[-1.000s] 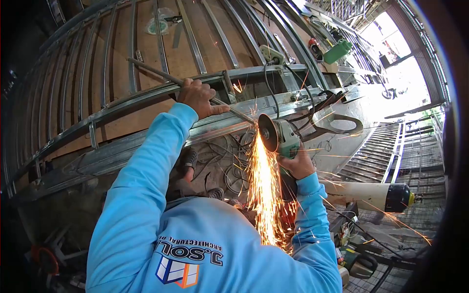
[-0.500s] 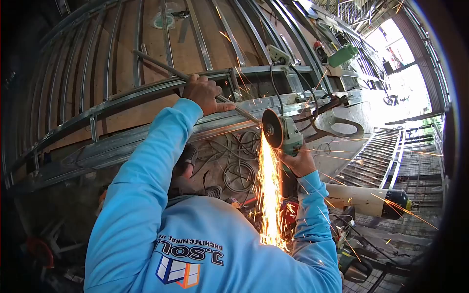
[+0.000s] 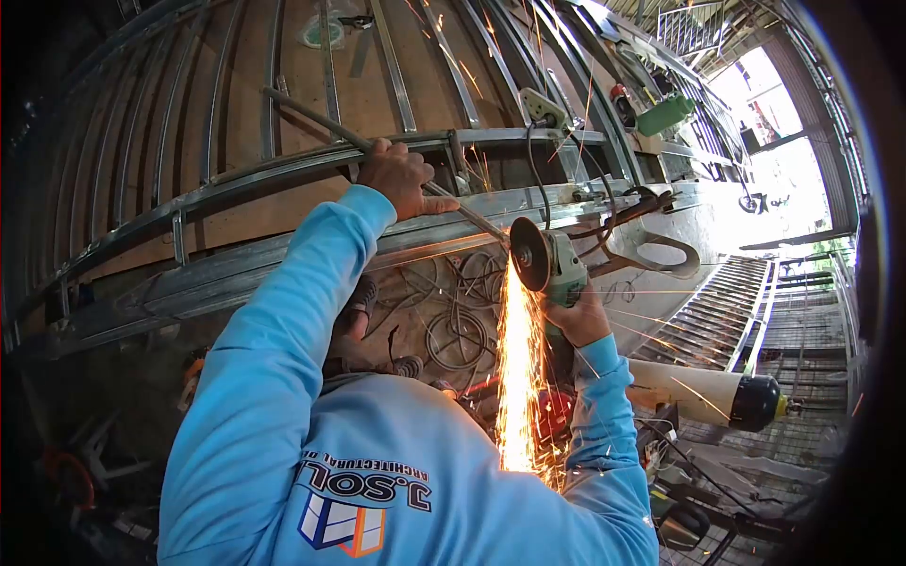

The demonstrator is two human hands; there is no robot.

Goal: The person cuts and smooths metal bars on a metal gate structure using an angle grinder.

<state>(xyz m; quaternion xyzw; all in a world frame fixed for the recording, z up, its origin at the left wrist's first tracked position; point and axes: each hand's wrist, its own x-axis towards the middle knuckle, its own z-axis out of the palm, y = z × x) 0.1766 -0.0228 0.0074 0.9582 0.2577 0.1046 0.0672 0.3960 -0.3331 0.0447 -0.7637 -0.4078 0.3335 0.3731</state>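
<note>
L hand point(image 3: 396, 179): fingers wrapped round rod point(image 3: 316, 116), thumb along it twd disc point(image 3: 531, 253). R hand point(image 3: 580, 319): closed round grinder point(image 3: 568, 269), some fingers hidden behind it. Rod slants up-L over frame point(image 3: 392, 66), near end at disc edge, btwn the 2 hands. Sparks point(image 3: 519, 368) pour from there down twd blue shirt point(image 3: 377, 406). Cylinder point(image 3: 675, 387) on its side, just R of R sleeve point(image 3: 602, 377); green bottle point(image 3: 665, 114) top R
</note>
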